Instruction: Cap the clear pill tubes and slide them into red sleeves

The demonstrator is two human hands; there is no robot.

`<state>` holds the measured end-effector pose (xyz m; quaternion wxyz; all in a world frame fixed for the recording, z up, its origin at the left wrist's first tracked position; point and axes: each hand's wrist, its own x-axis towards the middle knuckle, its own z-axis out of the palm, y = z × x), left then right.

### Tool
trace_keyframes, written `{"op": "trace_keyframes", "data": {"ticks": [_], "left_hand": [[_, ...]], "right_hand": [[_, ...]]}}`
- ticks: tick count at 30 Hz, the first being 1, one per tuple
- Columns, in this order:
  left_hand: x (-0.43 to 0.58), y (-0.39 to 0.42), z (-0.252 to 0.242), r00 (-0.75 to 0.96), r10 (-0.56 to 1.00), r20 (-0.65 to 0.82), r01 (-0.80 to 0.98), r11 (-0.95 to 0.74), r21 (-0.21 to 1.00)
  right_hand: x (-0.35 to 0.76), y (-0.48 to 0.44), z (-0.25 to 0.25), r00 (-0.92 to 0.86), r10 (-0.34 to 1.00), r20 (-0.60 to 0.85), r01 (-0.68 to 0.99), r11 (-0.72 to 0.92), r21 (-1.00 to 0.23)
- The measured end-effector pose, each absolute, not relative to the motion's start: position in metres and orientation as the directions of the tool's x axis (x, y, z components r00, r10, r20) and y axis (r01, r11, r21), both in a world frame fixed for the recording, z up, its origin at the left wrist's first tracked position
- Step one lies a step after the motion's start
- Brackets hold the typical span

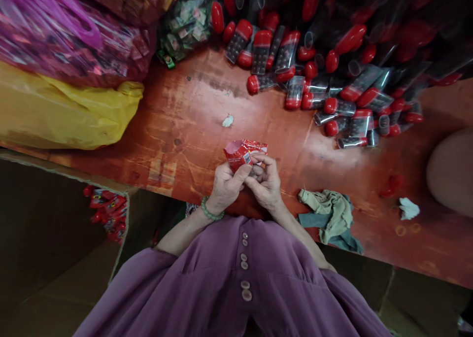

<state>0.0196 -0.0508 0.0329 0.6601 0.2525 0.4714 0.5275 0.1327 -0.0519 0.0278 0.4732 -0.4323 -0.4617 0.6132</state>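
Between my hands, over the front of the reddish table, is a red printed wrapper point(236, 155) with white lettering and a barcode. My left hand point(226, 184), a green bead bracelet at its wrist, is closed on the wrapper's left side. Fingers of my right hand point(268, 184) are bent around its right side. Something small and clear shows under the wrapper between the hands, mostly covered by fingers. A heap of clear containers with red caps point(261, 51) lies beyond my hands to the right, many with dark round pieces inside.
Bulging pink point(111, 56) and yellow plastic bags point(74, 110) stand at the left. A clear bag of green packets point(188, 21) is beside them. Crumpled cloths point(328, 211) lie right of my hands. An open cardboard box point(127, 219) with red-wrapped items point(109, 211) stands below the table edge.
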Motion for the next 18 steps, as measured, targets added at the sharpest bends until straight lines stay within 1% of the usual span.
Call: {"op": "trace_keyframes", "data": {"ticks": [2,4,6,8,10,12,14,18], "left_hand": [[0.021,-0.052,0.035,-0.005,0.934,-0.357,-0.45,0.317,0.835],[0.02,-0.053,0.036,0.015,0.934,-0.358,-0.442,0.327,0.835],[0.015,-0.053,0.037,0.068,0.933,-0.352,-0.444,0.344,0.827],[0.009,-0.051,0.037,0.125,0.941,-0.315,-0.479,0.335,0.812],[0.004,-0.05,0.038,0.145,0.955,-0.261,-0.528,0.297,0.795],[0.002,-0.048,0.037,0.134,0.961,-0.241,-0.557,0.274,0.784],[0.004,-0.049,0.035,0.125,0.955,-0.267,-0.559,0.29,0.777],[0.011,-0.055,0.028,0.055,0.943,-0.328,-0.511,0.309,0.803]], "right_hand": [[0.134,-0.053,0.028,-0.18,0.98,-0.084,-0.184,-0.117,-0.976],[0.135,-0.055,0.028,-0.206,0.973,-0.106,-0.188,-0.146,-0.971],[0.137,-0.055,0.029,-0.226,0.965,-0.136,-0.183,-0.179,-0.967],[0.138,-0.053,0.029,-0.259,0.955,-0.145,-0.187,-0.196,-0.963],[0.139,-0.051,0.029,-0.312,0.943,-0.118,-0.209,-0.189,-0.959],[0.14,-0.049,0.028,-0.347,0.934,-0.082,-0.222,-0.167,-0.961],[0.14,-0.05,0.026,-0.331,0.941,-0.073,-0.199,-0.145,-0.969],[0.142,-0.056,0.02,-0.232,0.97,-0.077,-0.113,-0.105,-0.988]]}}
